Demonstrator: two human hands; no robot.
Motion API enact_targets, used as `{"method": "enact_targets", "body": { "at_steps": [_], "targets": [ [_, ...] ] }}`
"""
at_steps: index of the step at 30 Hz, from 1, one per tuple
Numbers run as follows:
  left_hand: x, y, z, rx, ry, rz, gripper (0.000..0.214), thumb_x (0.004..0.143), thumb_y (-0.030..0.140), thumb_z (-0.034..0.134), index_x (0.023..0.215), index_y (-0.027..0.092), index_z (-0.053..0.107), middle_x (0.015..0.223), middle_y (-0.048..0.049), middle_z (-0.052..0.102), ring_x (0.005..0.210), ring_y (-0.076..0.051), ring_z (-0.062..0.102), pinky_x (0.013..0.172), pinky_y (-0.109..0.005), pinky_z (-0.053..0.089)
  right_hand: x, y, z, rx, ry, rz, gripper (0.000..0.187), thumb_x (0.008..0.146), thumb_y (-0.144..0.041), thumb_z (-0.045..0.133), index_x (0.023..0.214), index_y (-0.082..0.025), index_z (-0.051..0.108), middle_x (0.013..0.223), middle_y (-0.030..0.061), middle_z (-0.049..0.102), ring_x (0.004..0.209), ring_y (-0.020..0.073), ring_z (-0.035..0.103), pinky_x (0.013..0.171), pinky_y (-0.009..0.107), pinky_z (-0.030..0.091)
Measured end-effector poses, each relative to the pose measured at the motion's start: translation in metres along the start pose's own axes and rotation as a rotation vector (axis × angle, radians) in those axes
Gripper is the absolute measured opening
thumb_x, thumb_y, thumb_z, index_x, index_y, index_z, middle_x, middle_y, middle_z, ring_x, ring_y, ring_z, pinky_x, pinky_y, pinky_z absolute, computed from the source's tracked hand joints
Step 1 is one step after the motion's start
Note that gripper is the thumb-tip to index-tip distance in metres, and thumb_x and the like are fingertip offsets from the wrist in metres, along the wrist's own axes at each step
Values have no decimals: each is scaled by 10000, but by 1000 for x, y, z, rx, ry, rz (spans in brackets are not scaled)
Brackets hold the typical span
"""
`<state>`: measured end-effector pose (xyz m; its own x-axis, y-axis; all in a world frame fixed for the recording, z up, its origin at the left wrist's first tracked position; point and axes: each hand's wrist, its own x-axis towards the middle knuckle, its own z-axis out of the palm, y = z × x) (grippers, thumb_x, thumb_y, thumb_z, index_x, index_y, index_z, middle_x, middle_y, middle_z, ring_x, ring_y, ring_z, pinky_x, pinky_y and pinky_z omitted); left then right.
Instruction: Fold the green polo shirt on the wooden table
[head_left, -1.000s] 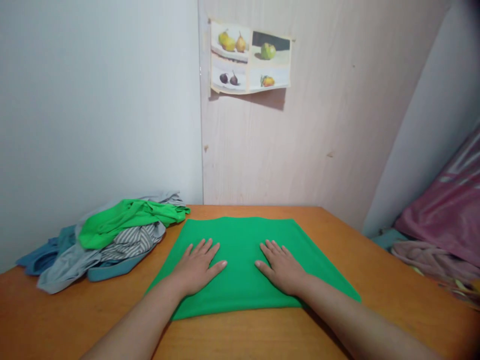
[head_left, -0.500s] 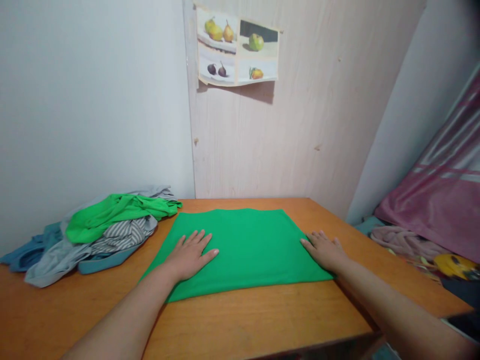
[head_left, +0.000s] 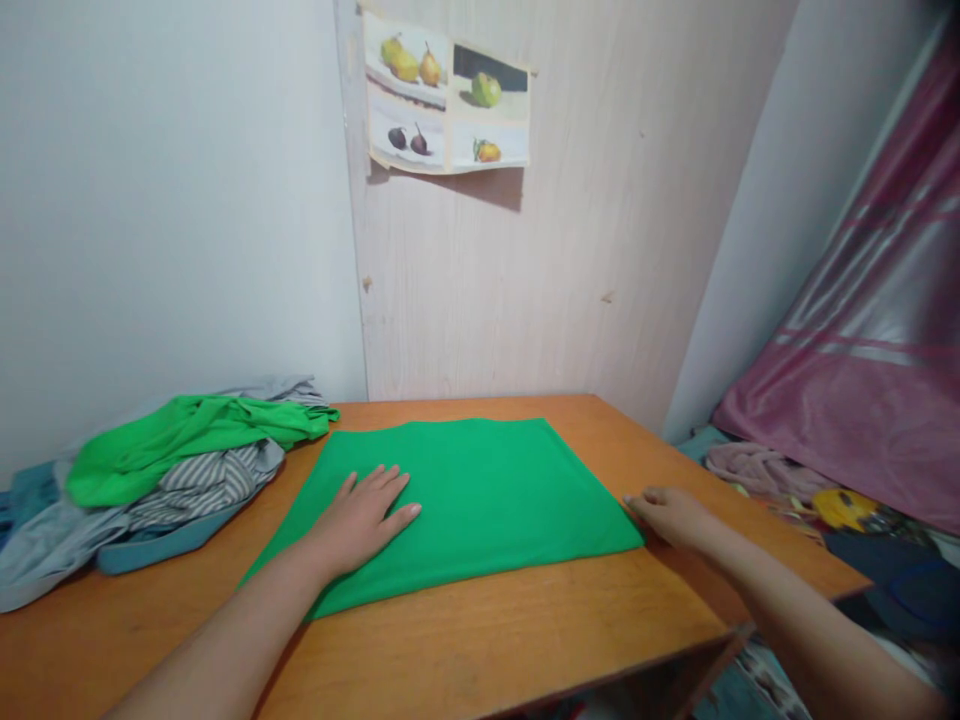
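Note:
A green cloth (head_left: pixel 480 490) lies flat and nearly smooth on the wooden table, its near edge slightly slanted. My left hand (head_left: pixel 364 520) rests palm down on its left part, fingers spread. At the cloth's right edge, close to the near right corner, is my right hand (head_left: pixel 671 515). Its fingers are curled together and their tips meet the edge, as in a pinch. How much cloth is between them is partly hidden by the hand itself.
A heap of clothes (head_left: pixel 187 460), bright green, striped and blue, lies on the table (head_left: pixel 525 630) at the left. Beyond its right edge are a pink curtain (head_left: pixel 862 400), a pinkish bundle (head_left: pixel 765 470) and a yellow item (head_left: pixel 847 510). A fruit picture (head_left: pixel 450 110) hangs on the back wall.
My right hand has gone from lying flat on the cloth's right side to curled fingers at its edge. My left hand stays flat on the cloth. The view has turned slightly right.

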<state>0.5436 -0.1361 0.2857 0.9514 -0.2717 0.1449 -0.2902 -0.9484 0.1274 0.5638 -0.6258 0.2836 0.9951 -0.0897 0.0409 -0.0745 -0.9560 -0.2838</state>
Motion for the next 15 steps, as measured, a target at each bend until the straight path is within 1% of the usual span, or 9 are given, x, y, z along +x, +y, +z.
{"method": "enact_targets", "body": {
  "at_steps": [3, 6, 8, 10, 13, 15],
  "targets": [
    [-4, 20, -6, -55, -23, 103, 739, 903, 742, 292, 1508, 319, 338, 1594, -20, 241, 1478, -282, 164, 1175, -526, 117, -13, 2, 5, 142, -96, 23, 454, 855, -596, 456, 598, -222, 474, 525, -3, 516, 495, 133, 471, 462, 249, 268],
    [-9, 37, -10, -107, -117, 183, 829, 835, 786, 399, 1528, 352, 265, 1608, -11, 181, 1484, -298, 118, 1181, -528, 77, -19, 2, 9, 271, -163, -4, 394, 820, -555, 523, 618, -221, 476, 511, -27, 484, 471, 112, 418, 459, 239, 257],
    [-11, 43, -10, -119, -172, 194, 922, 762, 822, 475, 1528, 354, 264, 1612, -25, 157, 1484, -320, 90, 1178, -544, 40, -18, 3, 11, 267, -141, -41, 346, 801, -505, 557, 626, -214, 491, 533, -28, 496, 501, 113, 431, 482, 236, 274],
    [-12, 44, -10, -124, -203, 186, 995, 701, 844, 523, 1527, 353, 266, 1612, -35, 148, 1483, -334, 70, 1173, -557, 13, -16, 7, 14, 249, -108, -53, 299, 796, -457, 565, 639, -211, 503, 565, -22, 520, 548, 123, 463, 514, 237, 296],
    [-12, 42, -11, -130, -228, 189, 1052, 663, 856, 546, 1533, 347, 243, 1613, -38, 131, 1482, -342, 55, 1170, -564, 1, -17, 11, 13, 179, -61, -79, 263, 822, -420, 532, 665, -209, 523, 609, -5, 568, 590, 142, 510, 550, 249, 318],
    [-11, 42, -13, -122, -245, 198, 1079, 656, 865, 541, 1539, 334, 223, 1616, -39, 111, 1482, -346, 46, 1169, -569, -2, -20, 8, 7, 97, -29, -76, 252, 831, -415, 529, 690, -208, 550, 648, 13, 612, 622, 160, 550, 566, 259, 329]
  ]
}}
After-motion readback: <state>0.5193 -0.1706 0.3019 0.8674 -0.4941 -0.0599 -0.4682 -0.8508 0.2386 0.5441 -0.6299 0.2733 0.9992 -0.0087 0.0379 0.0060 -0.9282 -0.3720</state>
